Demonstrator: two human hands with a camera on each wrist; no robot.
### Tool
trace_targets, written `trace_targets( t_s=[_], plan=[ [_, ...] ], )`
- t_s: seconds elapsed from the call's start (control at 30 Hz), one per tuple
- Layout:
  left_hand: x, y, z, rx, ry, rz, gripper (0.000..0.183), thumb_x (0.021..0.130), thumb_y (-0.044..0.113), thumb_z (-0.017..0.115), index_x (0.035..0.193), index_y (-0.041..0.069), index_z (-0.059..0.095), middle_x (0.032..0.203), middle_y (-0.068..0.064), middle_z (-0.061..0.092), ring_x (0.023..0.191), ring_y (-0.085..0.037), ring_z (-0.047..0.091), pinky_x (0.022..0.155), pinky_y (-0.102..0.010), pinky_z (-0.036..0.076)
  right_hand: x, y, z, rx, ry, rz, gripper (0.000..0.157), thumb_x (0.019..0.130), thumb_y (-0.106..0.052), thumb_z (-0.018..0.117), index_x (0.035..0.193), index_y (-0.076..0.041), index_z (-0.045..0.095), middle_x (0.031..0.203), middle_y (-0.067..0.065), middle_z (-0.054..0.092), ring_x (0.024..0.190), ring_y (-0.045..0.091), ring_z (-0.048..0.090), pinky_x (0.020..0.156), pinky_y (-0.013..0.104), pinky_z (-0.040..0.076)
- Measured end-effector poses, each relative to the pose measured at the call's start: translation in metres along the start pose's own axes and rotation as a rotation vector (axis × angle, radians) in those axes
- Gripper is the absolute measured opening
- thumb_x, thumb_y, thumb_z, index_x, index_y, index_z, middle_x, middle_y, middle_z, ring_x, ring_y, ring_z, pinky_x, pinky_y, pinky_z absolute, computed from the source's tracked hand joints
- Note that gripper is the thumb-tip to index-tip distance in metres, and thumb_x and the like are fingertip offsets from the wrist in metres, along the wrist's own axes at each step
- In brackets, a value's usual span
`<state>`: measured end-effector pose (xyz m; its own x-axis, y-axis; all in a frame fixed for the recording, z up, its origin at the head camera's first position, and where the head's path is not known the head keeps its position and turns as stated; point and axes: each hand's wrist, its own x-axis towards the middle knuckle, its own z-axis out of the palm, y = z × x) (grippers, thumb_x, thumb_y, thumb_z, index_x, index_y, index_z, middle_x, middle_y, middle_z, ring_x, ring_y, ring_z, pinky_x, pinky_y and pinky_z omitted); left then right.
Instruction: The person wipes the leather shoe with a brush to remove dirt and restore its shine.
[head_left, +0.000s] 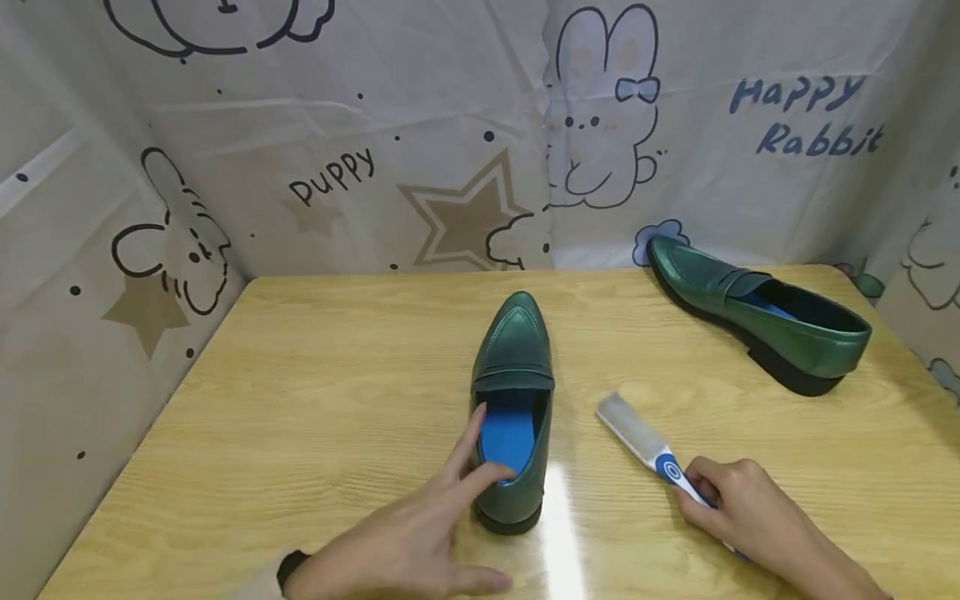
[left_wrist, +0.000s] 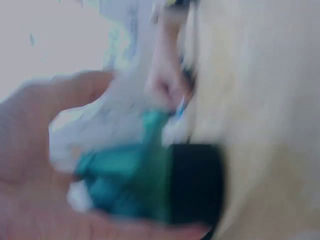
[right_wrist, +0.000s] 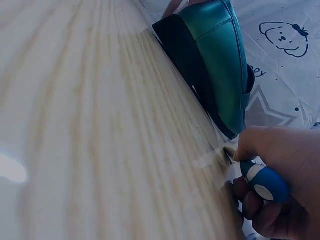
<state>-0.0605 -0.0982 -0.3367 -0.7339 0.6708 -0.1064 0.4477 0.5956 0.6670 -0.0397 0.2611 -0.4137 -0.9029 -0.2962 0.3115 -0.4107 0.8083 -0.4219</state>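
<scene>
Head view, wood-grain table (head_left: 315, 400) against cartoon-printed cloth (head_left: 420, 92), green loafer (head_left: 513, 346) sole-down mid-table, my left hand (head_left: 412, 521) spread at its opening, my right hand (head_left: 750, 510) gripping a brush (head_left: 633, 427), second loafer (head_left: 813, 340) far right, left wrist view, blurred heel (left_wrist: 197, 182), right wrist view, blue-white handle (right_wrist: 270, 185) in my curled fingers.

Two green loafers (head_left: 513, 358) (head_left: 750, 315), two blue insoles (head_left: 508, 437) (head_left: 772, 307), one blue-and-white brush (head_left: 637, 432), one wooden table (head_left: 322, 375).

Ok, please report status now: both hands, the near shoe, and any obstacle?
Left fingers at near shoe; right fingers grip brush. Near shoe upright. Other shoe back right, not in between.
</scene>
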Motion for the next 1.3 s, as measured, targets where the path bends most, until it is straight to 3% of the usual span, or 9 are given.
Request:
trace_targets(
  t_s=[0.1,0.23,0.43,0.53,0.6,0.77,0.97,1.1,1.3],
  plan=[
    [0.009,0.008,0.016,-0.059,0.113,-0.063,0.055,0.074,0.050,0.078,0.110,0.020,0.049,0.159,-0.010,-0.019,0.135,-0.048,0.030,0.084,-0.046,0.051,0.003,0.000,-0.002,-0.015,0.015,0.011,0.022,0.075,-0.010,0.077,0.073,-0.021,0.058,0.053,-0.024,0.031,0.046,-0.011,0.022,0.041,0.010,0.020],
    [0.020,0.001,0.022,-0.135,0.297,-0.069,0.044,0.075,0.045,0.078,0.081,0.017,0.045,0.160,-0.018,0.006,0.132,-0.045,0.038,0.085,-0.044,0.049,0.004,-0.002,-0.004,-0.016,0.001,0.024,0.021,0.076,-0.011,0.077,0.073,-0.021,0.058,0.053,-0.023,0.032,0.046,-0.010,0.022,0.040,0.011,0.022],
    [0.026,-0.021,0.009,-0.334,0.479,0.024,0.045,0.074,0.031,0.083,0.071,0.012,0.042,0.145,-0.003,0.044,0.113,-0.026,0.054,0.077,-0.028,0.045,0.003,-0.002,-0.010,-0.066,-0.056,0.063,0.018,0.080,-0.016,0.076,0.079,-0.020,0.058,0.055,-0.021,0.034,0.046,-0.007,0.026,0.042,0.016,0.025],
    [0.030,-0.030,0.000,-0.356,0.573,0.090,0.046,0.074,0.022,0.084,0.070,0.010,0.040,0.128,0.000,0.055,0.077,-0.015,0.051,0.059,-0.023,0.037,0.001,-0.001,-0.011,-0.079,-0.068,0.041,0.017,0.081,-0.017,0.075,0.086,-0.020,0.058,0.057,-0.021,0.037,0.047,-0.007,0.028,0.043,0.017,0.025],
    [0.032,-0.037,-0.005,-0.391,0.619,0.162,0.043,0.076,0.013,0.081,0.068,0.009,0.039,0.120,-0.004,0.059,0.066,-0.014,0.045,0.052,-0.023,0.034,0.000,-0.001,-0.011,-0.072,-0.054,0.009,0.019,0.081,-0.014,0.075,0.089,-0.020,0.058,0.058,-0.022,0.038,0.048,-0.009,0.029,0.043,0.016,0.026],
    [0.039,-0.055,-0.022,-0.515,0.713,0.260,0.033,0.087,-0.002,0.066,0.067,0.003,0.040,0.108,-0.010,0.063,0.081,-0.014,0.059,0.060,-0.021,0.046,-0.005,0.001,-0.011,-0.045,-0.041,-0.017,0.023,0.080,-0.011,0.075,0.090,-0.020,0.057,0.060,-0.023,0.039,0.049,-0.010,0.030,0.042,0.016,0.026],
    [0.052,-0.078,-0.039,-0.783,0.781,0.165,0.025,0.092,0.001,0.059,0.070,0.006,0.049,0.096,0.000,0.067,0.090,-0.015,0.062,0.070,-0.022,0.052,-0.010,0.002,-0.011,-0.023,-0.060,-0.024,0.024,0.081,-0.012,0.075,0.089,-0.023,0.056,0.059,-0.024,0.038,0.048,-0.010,0.030,0.042,0.015,0.026],
    [0.070,-0.091,-0.046,-1.028,0.781,0.089,0.028,0.092,0.002,0.060,0.066,0.012,0.053,0.084,0.002,0.068,0.076,-0.011,0.063,0.062,-0.023,0.053,-0.014,0.001,-0.012,-0.010,-0.111,-0.009,0.020,0.083,-0.015,0.074,0.090,-0.022,0.056,0.060,-0.023,0.037,0.049,-0.009,0.031,0.043,0.016,0.027],
    [0.112,-0.104,-0.043,-1.119,0.722,-0.094,0.032,0.089,0.014,0.065,0.060,0.016,0.051,0.073,0.007,0.061,0.060,-0.006,0.052,0.052,-0.020,0.045,-0.019,0.001,-0.010,0.020,-0.158,-0.018,0.019,0.084,-0.017,0.073,0.092,-0.021,0.056,0.062,-0.022,0.038,0.051,-0.009,0.033,0.044,0.015,0.029]
  ],
)
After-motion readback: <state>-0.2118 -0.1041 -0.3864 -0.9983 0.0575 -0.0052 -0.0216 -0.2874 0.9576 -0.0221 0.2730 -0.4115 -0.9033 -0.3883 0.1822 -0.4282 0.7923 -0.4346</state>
